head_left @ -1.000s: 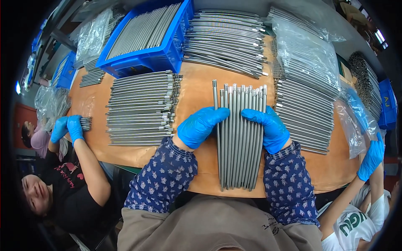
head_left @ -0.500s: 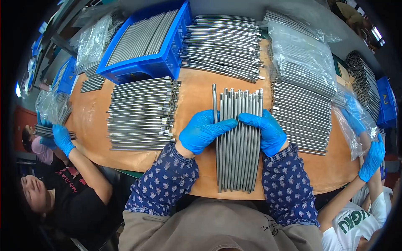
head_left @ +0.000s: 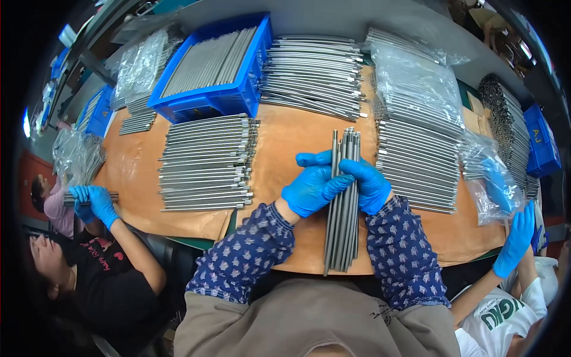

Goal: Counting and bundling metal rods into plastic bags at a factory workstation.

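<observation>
A narrow bundle of grey metal rods (head_left: 342,229) stands upright between my hands, in front of my body. My left hand (head_left: 309,189), in a blue glove, presses the bundle from the left, its thumb across the front. From the other side my right hand (head_left: 370,185), gloved too, wraps the rods with its thumb over them. The rods' stepped upper ends stick out above my fingers, at slightly uneven heights. Some fingers are hidden behind the bundle. A stack of rods (head_left: 205,163) lies to the left, another rod stack (head_left: 416,166) to the right.
A blue bin (head_left: 196,104) full of rods stands at the back left, beside a further rod pile (head_left: 312,77). Clear plastic bags (head_left: 416,83) cover rods at the back right. Co-workers' gloved hands work at the left and right edges. Tan sheeting (head_left: 285,131) covers the table.
The rods, fanned out flat before, are now gathered into a narrow bundle. My left hand has moved right, closer to my right hand. The co-worker's hand at right has come down off the bag.
</observation>
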`<move>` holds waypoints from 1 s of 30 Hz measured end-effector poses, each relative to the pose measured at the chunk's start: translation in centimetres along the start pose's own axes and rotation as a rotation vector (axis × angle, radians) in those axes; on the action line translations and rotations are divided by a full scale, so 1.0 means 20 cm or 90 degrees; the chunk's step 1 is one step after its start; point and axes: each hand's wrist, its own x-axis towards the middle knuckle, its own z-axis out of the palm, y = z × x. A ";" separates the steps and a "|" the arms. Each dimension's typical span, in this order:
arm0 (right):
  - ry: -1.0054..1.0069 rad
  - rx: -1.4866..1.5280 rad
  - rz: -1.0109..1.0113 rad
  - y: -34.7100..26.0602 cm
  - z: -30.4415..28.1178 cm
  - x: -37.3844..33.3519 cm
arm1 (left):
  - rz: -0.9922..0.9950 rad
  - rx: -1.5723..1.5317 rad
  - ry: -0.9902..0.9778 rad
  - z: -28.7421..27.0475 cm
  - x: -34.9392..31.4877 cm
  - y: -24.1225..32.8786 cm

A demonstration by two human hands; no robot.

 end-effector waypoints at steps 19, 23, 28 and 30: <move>-0.147 -0.525 -0.199 -0.09 0.51 -0.35 | 0.087 -0.015 -0.078 0.23 -0.35 0.11; -0.011 -0.384 -0.180 0.10 0.39 -0.38 | 0.157 -0.099 -0.017 0.28 -0.32 0.05; 0.034 -0.501 -0.240 0.15 0.34 -0.38 | 0.133 0.063 -0.027 0.28 -0.34 -0.03; 0.065 -0.288 -0.053 0.12 0.37 -0.38 | 0.107 -0.006 0.005 0.33 -0.45 -0.02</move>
